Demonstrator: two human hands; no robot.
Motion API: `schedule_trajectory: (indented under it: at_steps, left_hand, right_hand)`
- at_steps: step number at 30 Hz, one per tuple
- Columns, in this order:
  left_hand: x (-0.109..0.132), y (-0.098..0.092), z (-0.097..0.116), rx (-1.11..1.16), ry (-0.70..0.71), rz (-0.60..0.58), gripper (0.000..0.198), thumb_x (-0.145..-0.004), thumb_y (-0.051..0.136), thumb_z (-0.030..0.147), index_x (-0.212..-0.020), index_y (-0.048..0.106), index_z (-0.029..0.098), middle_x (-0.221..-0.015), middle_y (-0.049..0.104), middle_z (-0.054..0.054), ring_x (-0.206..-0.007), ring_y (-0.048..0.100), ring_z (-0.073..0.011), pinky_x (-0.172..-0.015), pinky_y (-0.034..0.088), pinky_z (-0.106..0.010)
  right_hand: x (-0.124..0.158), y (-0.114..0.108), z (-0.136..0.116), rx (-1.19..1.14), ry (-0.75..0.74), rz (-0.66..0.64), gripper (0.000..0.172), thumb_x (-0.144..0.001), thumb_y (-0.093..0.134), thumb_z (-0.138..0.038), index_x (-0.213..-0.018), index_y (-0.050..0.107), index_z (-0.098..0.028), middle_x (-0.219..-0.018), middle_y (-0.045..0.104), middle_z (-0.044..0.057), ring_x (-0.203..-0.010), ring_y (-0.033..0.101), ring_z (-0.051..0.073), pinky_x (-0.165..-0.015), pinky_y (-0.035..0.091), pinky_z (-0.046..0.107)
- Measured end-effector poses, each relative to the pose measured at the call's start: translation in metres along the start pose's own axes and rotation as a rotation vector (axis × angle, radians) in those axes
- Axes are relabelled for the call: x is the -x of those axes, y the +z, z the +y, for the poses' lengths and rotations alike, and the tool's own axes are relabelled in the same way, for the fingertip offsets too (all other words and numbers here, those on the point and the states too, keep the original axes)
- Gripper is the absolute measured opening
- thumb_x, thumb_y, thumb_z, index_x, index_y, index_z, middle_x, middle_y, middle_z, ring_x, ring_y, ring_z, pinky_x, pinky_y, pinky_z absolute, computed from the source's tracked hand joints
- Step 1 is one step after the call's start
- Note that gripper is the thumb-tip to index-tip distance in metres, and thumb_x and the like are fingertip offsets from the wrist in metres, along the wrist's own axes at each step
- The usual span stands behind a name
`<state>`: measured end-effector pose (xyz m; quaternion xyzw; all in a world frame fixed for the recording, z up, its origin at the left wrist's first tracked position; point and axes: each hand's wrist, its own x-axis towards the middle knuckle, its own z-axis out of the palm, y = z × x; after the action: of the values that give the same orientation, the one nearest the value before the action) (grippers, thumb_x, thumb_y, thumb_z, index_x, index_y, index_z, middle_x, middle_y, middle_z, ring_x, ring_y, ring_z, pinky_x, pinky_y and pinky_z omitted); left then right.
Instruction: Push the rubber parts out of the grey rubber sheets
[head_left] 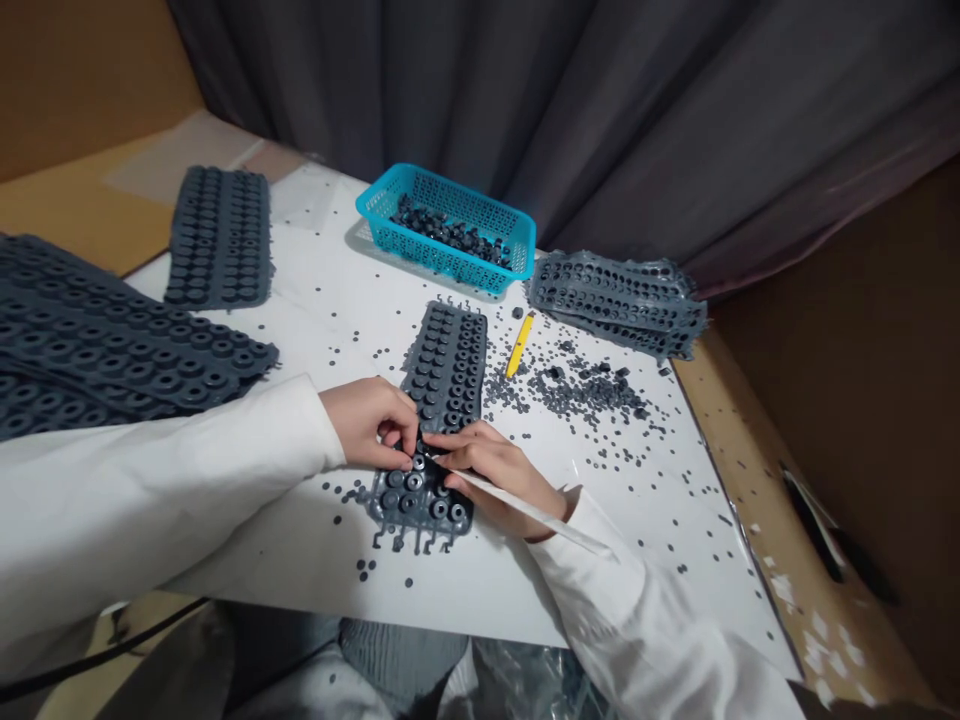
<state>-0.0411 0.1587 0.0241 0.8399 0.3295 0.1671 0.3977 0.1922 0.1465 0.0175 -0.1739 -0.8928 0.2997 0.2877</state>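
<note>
A dark grey moulded rubber sheet [454, 375] with rows of round, ring-topped parts lies lengthwise in front of me on the white table. My left hand [377, 425] rests at its left edge, fingers curled and thumb and fingertips closed over one of the rings; what they pinch is hidden. From the right, my right hand [499, 472] grips a slim white stick-like tool [536, 516], whose rear end points back over my wrist. Its tip is at the sheet, close to my left fingertips. Ragged moulding strands stick out at both ends of the sheet.
A blue basket [450, 262] of small dark parts stands at the back. More rubber sheets lie at left [112, 340], back left [219, 238] and back right [619, 298]. A yellow cutter-like tool [520, 346] lies near many scattered dark bits [592, 390]. Cardboard borders both sides.
</note>
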Motion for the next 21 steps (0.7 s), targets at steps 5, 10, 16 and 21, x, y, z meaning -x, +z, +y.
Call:
schedule_trajectory:
  at_steps: [5, 10, 16, 21]
  left_hand:
    - [-0.0001, 0.0000, 0.0006, -0.002, 0.004, 0.005, 0.007, -0.069, 0.067, 0.023, -0.069, 0.069, 0.016, -0.058, 0.053, 0.002, -0.055, 0.051, -0.0096, -0.051, 0.038, -0.018]
    - [-0.0002, -0.0003, 0.0013, -0.006, 0.011, 0.007, 0.006, -0.070, 0.066, 0.022, -0.067, 0.068, 0.017, -0.057, 0.051, 0.002, -0.054, 0.050, -0.0094, -0.051, 0.037, -0.018]
    - [-0.0002, 0.0004, 0.0009, -0.003, 0.021, 0.025, 0.006, -0.069, 0.067, 0.023, -0.066, 0.068, 0.018, -0.057, 0.051, 0.003, -0.053, 0.049, -0.0094, -0.052, 0.036, -0.018]
    - [-0.0004, 0.0003, 0.0008, -0.007, 0.017, 0.025, 0.006, -0.069, 0.068, 0.024, -0.067, 0.068, 0.018, -0.057, 0.051, 0.003, -0.053, 0.049, -0.0093, -0.052, 0.036, -0.018]
  right_hand:
    - [-0.0008, -0.0008, -0.0003, 0.073, -0.060, -0.053, 0.016, -0.091, 0.050, -0.027, -0.093, 0.059, -0.014, -0.116, 0.064, 0.014, -0.086, 0.051, 0.018, -0.075, 0.051, 0.032]
    - [-0.0012, 0.0000, 0.0003, 0.128, -0.097, -0.057, 0.016, -0.090, 0.051, -0.026, -0.091, 0.060, -0.014, -0.116, 0.063, 0.015, -0.085, 0.051, 0.017, -0.074, 0.052, 0.031]
    - [0.0006, 0.0000, 0.0031, 0.129, -0.071, -0.079, 0.018, -0.089, 0.052, -0.030, -0.092, 0.060, -0.015, -0.115, 0.064, 0.015, -0.087, 0.052, 0.016, -0.076, 0.051, 0.030]
    - [0.0002, 0.0003, 0.0041, 0.178, -0.105, -0.068, 0.013, -0.088, 0.054, -0.026, -0.093, 0.060, -0.015, -0.116, 0.063, 0.014, -0.086, 0.051, 0.016, -0.075, 0.052, 0.028]
